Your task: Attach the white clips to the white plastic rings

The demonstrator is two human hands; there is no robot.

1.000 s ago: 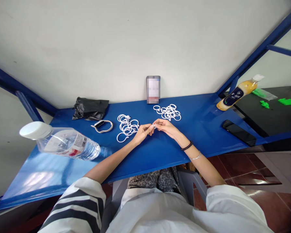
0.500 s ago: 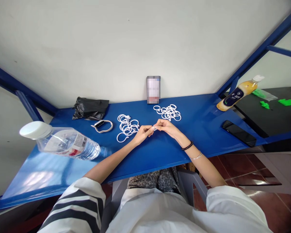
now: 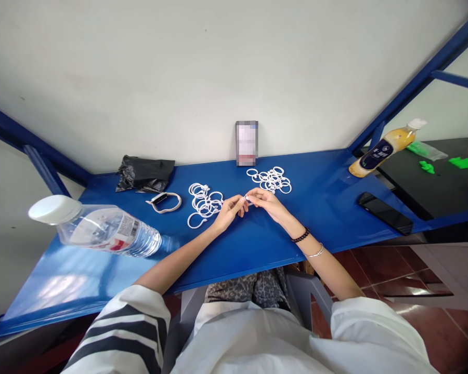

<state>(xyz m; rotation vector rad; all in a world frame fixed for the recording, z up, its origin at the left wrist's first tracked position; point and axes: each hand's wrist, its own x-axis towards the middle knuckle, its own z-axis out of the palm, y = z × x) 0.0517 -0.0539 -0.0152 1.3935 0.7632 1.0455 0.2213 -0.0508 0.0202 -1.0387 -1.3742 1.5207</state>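
My left hand (image 3: 229,211) and my right hand (image 3: 265,201) meet over the middle of the blue table (image 3: 257,244), fingertips pinched together on a small white ring (image 3: 247,199). Most of the ring is hidden by the fingers. A pile of white rings (image 3: 204,202) lies just left of my left hand. A second pile of white rings (image 3: 270,179) lies just beyond my right hand. My right wrist carries a dark bead bracelet and a thin metal bangle.
A clear water bottle (image 3: 97,230) lies at the left. A watch with a beige strap (image 3: 164,201) and a black bag (image 3: 144,174) sit at the back left. A phone (image 3: 247,143) leans on the wall. A yellow drink bottle (image 3: 386,148) and a dark phone (image 3: 385,213) are at the right.
Both hands have shifted slightly farther from me while staying pinched together on the small ring. Nothing else on the table moved.
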